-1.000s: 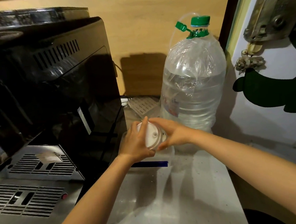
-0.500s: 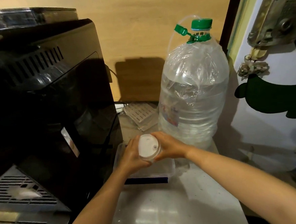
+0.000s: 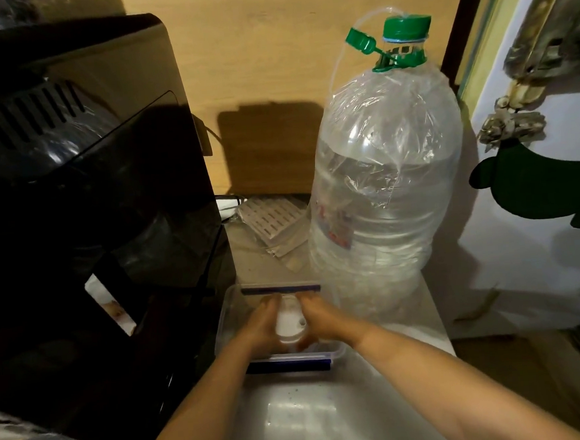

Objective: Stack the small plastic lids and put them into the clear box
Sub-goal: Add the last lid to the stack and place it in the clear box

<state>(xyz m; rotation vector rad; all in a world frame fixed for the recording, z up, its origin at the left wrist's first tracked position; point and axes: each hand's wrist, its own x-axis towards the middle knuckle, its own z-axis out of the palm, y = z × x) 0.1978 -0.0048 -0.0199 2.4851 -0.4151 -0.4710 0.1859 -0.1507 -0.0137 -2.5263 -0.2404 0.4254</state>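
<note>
Centrally, left hand [image 3: 260, 328] and right hand [image 3: 318, 322] are clamping the stacked lids [image 3: 288, 319] inside the clear box [image 3: 224, 313], hemmed between black machine [image 3: 85, 206] and water bottle [image 3: 383, 192]; near desk [image 3: 313, 421] is lying open

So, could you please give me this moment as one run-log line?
phase: placing | hands: left hand and right hand hold stack of lids | location: inside clear box | release: not yet

Clear box [image 3: 224, 322] on counter [image 3: 330, 419], between machine [image 3: 86, 217] at left and water bottle [image 3: 386, 192] at right rear. Lid stack [image 3: 288, 319] inside box, left hand [image 3: 260, 328] and right hand [image 3: 323, 320] flanking it. Packet [image 3: 275, 221] behind box.
</note>
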